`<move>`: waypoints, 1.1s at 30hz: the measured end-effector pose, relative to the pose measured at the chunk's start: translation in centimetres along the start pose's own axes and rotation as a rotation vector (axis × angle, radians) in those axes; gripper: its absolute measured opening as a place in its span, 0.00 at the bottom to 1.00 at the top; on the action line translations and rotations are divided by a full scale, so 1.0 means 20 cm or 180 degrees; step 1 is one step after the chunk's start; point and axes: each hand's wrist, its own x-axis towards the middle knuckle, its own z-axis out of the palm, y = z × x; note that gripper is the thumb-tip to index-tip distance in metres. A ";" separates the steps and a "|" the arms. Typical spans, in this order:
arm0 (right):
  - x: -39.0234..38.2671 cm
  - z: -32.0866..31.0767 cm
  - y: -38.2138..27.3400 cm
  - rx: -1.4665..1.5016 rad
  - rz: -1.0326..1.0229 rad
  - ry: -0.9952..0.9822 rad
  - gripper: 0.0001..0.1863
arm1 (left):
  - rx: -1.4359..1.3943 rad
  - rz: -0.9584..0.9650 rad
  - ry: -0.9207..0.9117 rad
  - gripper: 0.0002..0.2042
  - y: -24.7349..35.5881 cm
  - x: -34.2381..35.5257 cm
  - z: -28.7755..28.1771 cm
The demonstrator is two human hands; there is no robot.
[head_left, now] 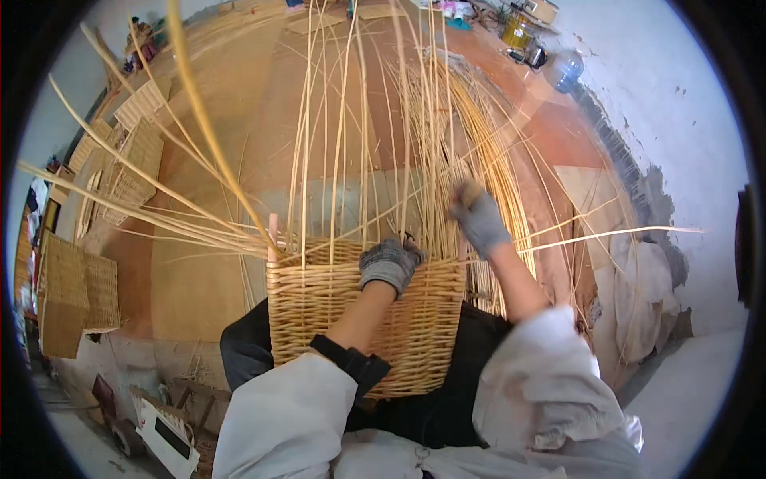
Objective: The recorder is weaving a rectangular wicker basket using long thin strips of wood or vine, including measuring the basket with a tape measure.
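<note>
A half-woven wicker basket (415, 327) of light tan rods stands against my lap, with long upright willow rods (343, 136) rising from its top edge. My left hand (389, 266), in a grey glove with the fingertips bare, is closed over the top edge of the weave at the rods there. To its right, my right hand (481, 222), gloved alike, is raised a little above the basket's right corner beside the uprights. Its fingers look curled, but motion blurs them, and I cannot make out what is in them.
Several long rods (152, 199) fan out to the left, and others stick out to the right. Behind the basket lies a heap of loose rods (495, 152). Finished woven pieces (132, 172) and a wicker box (64, 291) stand at the left. A clear water jug (565, 70) sits by the right wall.
</note>
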 end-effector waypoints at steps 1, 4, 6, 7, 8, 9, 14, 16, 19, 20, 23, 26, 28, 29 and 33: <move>0.13 0.01 -0.02 -0.1245 -0.0552 0.0214 0.26 | 0.0007 -0.0477 0.0269 0.26 0.08 0.00 0.05; 0.26 0.07 0.07 -0.0600 -0.0104 0.0628 0.30 | 0.0146 -0.0481 0.0195 0.23 0.12 0.00 0.02; 0.12 0.04 -0.05 0.1137 0.0982 0.0706 0.27 | -0.0167 -0.0723 -0.0514 0.24 0.03 -0.05 -0.10; -0.08 -0.03 -0.09 0.1349 0.1085 0.0972 0.25 | -0.0201 -0.0787 -0.0502 0.24 -0.03 -0.09 -0.10; -0.31 -0.05 0.02 0.1997 0.0298 0.1069 0.17 | -0.0062 -0.0498 -0.0106 0.25 -0.02 -0.12 -0.07; -0.42 -0.05 0.12 0.2077 0.0291 0.1290 0.14 | 0.0085 -0.0211 0.0249 0.27 -0.02 -0.16 -0.01; -0.59 -0.19 0.42 0.1623 0.0699 0.2265 0.15 | -0.0189 -0.0566 -0.0096 0.37 0.02 -0.16 0.11; -0.59 -0.38 0.42 -0.0043 0.1171 0.2564 0.20 | -0.0142 0.0571 0.0886 0.34 -0.05 -0.30 0.06; -0.51 -0.10 0.04 -0.0509 0.0294 0.1730 0.21 | -0.3091 0.1346 0.1896 0.31 -0.56 -0.42 0.02; -0.44 0.11 -0.16 -0.0301 -0.0184 0.1141 0.17 | -0.3760 0.1114 0.2149 0.31 -0.80 -0.42 -0.07; -0.19 0.66 -0.62 -0.1106 -0.2092 -0.0085 0.08 | -0.2277 0.0766 0.2475 0.30 -1.02 -0.42 -0.21; 0.22 1.07 -0.64 -0.4523 -0.1834 -0.2503 0.07 | -0.1694 0.0823 0.2266 0.27 -1.03 -0.33 -0.19; 0.37 1.18 -0.53 -0.4754 -0.1683 -0.3059 0.07 | -0.1721 0.0773 0.2184 0.26 -1.02 -0.33 -0.18; 0.43 1.20 -0.46 -0.4664 -0.1692 -0.3110 0.07 | -0.1796 0.0677 0.2026 0.26 -1.00 -0.35 -0.20; 0.58 1.22 -0.44 -0.4336 -0.1860 -0.3301 0.08 | -0.2844 0.0702 0.1992 0.23 -1.06 -0.35 -0.19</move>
